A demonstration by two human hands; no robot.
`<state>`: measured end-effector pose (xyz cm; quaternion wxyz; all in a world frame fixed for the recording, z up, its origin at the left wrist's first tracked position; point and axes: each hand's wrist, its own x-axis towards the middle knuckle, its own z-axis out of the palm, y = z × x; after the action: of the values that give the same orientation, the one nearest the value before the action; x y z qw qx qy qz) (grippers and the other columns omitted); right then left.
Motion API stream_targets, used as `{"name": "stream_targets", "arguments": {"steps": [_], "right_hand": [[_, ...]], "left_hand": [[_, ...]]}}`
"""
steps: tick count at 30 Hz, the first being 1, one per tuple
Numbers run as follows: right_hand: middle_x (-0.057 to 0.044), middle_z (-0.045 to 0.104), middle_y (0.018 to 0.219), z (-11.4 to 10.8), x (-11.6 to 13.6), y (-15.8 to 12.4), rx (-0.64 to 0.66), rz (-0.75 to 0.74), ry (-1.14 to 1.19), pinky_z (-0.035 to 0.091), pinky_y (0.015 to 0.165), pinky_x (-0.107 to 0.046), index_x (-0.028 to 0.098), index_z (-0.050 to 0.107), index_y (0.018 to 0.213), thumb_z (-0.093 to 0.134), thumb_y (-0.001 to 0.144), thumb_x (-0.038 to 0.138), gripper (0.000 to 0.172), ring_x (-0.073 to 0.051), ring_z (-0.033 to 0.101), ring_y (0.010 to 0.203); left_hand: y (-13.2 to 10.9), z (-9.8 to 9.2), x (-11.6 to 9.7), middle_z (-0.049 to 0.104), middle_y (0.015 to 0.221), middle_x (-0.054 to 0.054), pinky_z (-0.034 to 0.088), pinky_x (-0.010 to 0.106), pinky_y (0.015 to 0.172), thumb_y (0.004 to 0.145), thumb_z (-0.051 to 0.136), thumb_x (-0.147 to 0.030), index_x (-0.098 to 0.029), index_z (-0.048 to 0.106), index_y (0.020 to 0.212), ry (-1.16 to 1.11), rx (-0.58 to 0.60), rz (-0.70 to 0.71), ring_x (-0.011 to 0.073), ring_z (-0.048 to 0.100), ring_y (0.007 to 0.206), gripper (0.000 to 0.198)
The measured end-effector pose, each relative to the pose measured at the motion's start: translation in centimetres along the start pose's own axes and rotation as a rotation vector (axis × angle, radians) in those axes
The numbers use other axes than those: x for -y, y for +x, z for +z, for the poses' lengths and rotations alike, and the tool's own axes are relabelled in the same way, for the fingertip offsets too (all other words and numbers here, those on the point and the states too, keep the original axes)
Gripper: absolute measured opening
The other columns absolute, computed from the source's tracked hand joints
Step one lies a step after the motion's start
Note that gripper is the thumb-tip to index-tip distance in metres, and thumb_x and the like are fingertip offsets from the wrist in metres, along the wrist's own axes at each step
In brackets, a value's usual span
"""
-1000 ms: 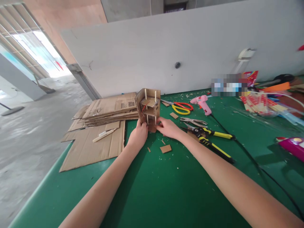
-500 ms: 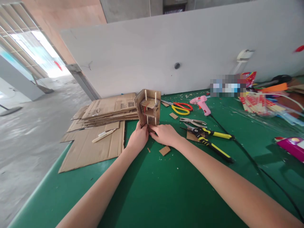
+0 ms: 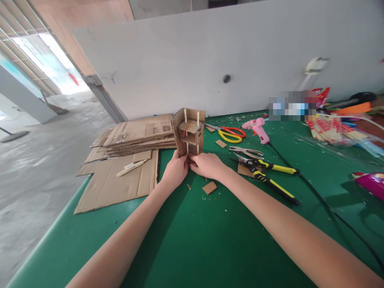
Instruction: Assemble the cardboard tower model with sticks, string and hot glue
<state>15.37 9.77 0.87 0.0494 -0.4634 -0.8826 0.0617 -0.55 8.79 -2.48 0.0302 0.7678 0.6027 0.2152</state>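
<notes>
A small cardboard structure (image 3: 191,129) stands upright on the green table, with shelf-like layers and thin wooden sticks running up through it. My left hand (image 3: 176,170) grips its lower left edge, fingers closed. From the other side, my right hand (image 3: 207,165) is closed on its lower front and right. My fingertips nearly meet at the base and hide the bottom of the structure. A small cardboard scrap (image 3: 209,188) lies just in front of my right hand.
Stacked cardboard sheets (image 3: 135,134) and a pale-handled cutter (image 3: 131,167) lie left. To the right are scissors (image 3: 231,135), a pink glue gun (image 3: 257,128) with a black cord, silver pliers (image 3: 246,152) and yellow-black cutters (image 3: 267,176). A white board (image 3: 180,60) rises behind the table.
The view has shifted slightly. Both hands keep their hold at the base of the cardboard structure, which stays in place.
</notes>
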Motion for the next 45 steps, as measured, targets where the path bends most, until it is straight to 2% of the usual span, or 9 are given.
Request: {"name": "stream_targets", "arguments": {"steps": [8, 15, 19, 24, 29, 32, 34, 36, 45], "right_hand": [[-0.013, 0.073, 0.105, 0.2, 0.1, 0.1, 0.001, 0.005, 0.016, 0.05, 0.072, -0.036, 0.02, 0.061, 0.113, 0.04, 0.096, 0.035, 0.031, -0.029, 0.07, 0.093], [-0.013, 0.073, 0.105, 1.1, 0.6, -0.3, -0.063, 0.1, 0.035, 0.051, 0.075, -0.039, 0.022, 0.054, 0.126, 0.041, 0.095, 0.04, 0.038, -0.03, 0.071, 0.093], [-0.014, 0.074, 0.103, 1.2, 0.5, -0.2, -0.077, 0.12, 0.075, 0.051, 0.076, -0.041, 0.02, 0.053, 0.127, 0.044, 0.091, 0.041, 0.042, -0.032, 0.07, 0.094], [-0.012, 0.073, 0.108, 0.5, 0.2, 0.6, -0.037, 0.113, 0.178, 0.052, 0.078, -0.042, 0.022, 0.056, 0.123, 0.048, 0.086, 0.036, 0.04, -0.032, 0.069, 0.098], [-0.009, 0.072, 0.115, -0.1, -0.2, 1.8, 0.047, 0.087, 0.376, 0.052, 0.08, -0.031, 0.022, 0.059, 0.115, 0.053, 0.082, 0.027, 0.034, -0.025, 0.067, 0.103], [-0.006, 0.075, 0.095, -0.2, -0.4, 2.1, 0.097, 0.097, 0.497, 0.052, 0.066, -0.025, 0.02, 0.055, 0.121, 0.05, 0.083, 0.023, 0.038, -0.018, 0.069, 0.081], [-0.001, 0.071, 0.074, -0.2, -0.4, 2.0, 0.133, 0.113, 0.561, 0.048, 0.053, -0.023, 0.02, 0.052, 0.125, 0.047, 0.084, 0.021, 0.041, -0.015, 0.064, 0.06], [0.002, 0.065, 0.064, -0.1, -0.4, 2.0, 0.145, 0.126, 0.605, 0.044, 0.046, -0.022, 0.02, 0.051, 0.125, 0.046, 0.084, 0.019, 0.042, -0.013, 0.057, 0.049], [0.003, 0.066, 0.063, 0.3, -0.1, 1.3, 0.081, 0.143, 0.601, 0.042, 0.049, -0.023, 0.021, 0.054, 0.12, 0.046, 0.088, 0.022, 0.033, -0.012, 0.058, 0.046]], "left_hand": [[0.1, 0.0, -0.1, 0.057, 0.126, 0.013, 0.053, 0.035, 0.098, 0.091, 0.045, -0.013, -0.016, 0.071, 0.109, -0.018, 0.008, -0.005, 0.0241, 0.065, 0.107, 0.032], [-0.2, -0.1, -0.5, 0.054, 0.124, 0.018, 0.056, 0.04, 0.088, 0.092, 0.042, -0.013, -0.012, 0.065, 0.117, 0.025, 0.03, -0.039, 0.0275, 0.068, 0.099, 0.034], [-0.2, 0.0, -0.4, 0.052, 0.128, 0.02, 0.055, 0.042, 0.092, 0.092, 0.042, -0.013, -0.009, 0.058, 0.128, 0.04, 0.042, -0.036, 0.0287, 0.067, 0.102, 0.039], [0.1, 0.2, -0.1, 0.05, 0.131, 0.02, 0.052, 0.043, 0.098, 0.092, 0.043, -0.012, -0.009, 0.055, 0.133, 0.04, 0.041, -0.021, 0.0298, 0.065, 0.109, 0.042], [0.2, 0.3, 0.1, 0.052, 0.129, 0.019, 0.052, 0.042, 0.1, 0.093, 0.044, -0.013, -0.01, 0.059, 0.128, 0.035, 0.037, -0.011, 0.0293, 0.064, 0.111, 0.038], [0.2, 0.2, 0.1, 0.052, 0.128, 0.018, 0.052, 0.041, 0.1, 0.093, 0.046, -0.013, -0.01, 0.06, 0.126, 0.032, 0.034, -0.007, 0.0286, 0.064, 0.112, 0.036], [0.3, 0.1, 0.0, 0.052, 0.128, 0.018, 0.052, 0.041, 0.1, 0.093, 0.046, -0.014, -0.01, 0.06, 0.125, 0.031, 0.032, -0.008, 0.0288, 0.065, 0.112, 0.035], [0.3, 0.1, 0.0, 0.053, 0.127, 0.019, 0.052, 0.04, 0.099, 0.094, 0.045, -0.014, -0.009, 0.061, 0.124, 0.03, 0.03, -0.011, 0.029, 0.065, 0.112, 0.034], [0.4, 0.3, -0.1, 0.054, 0.125, 0.02, 0.053, 0.04, 0.096, 0.095, 0.04, -0.013, -0.008, 0.06, 0.123, 0.05, 0.027, -0.016, 0.0287, 0.066, 0.108, 0.034]]}}
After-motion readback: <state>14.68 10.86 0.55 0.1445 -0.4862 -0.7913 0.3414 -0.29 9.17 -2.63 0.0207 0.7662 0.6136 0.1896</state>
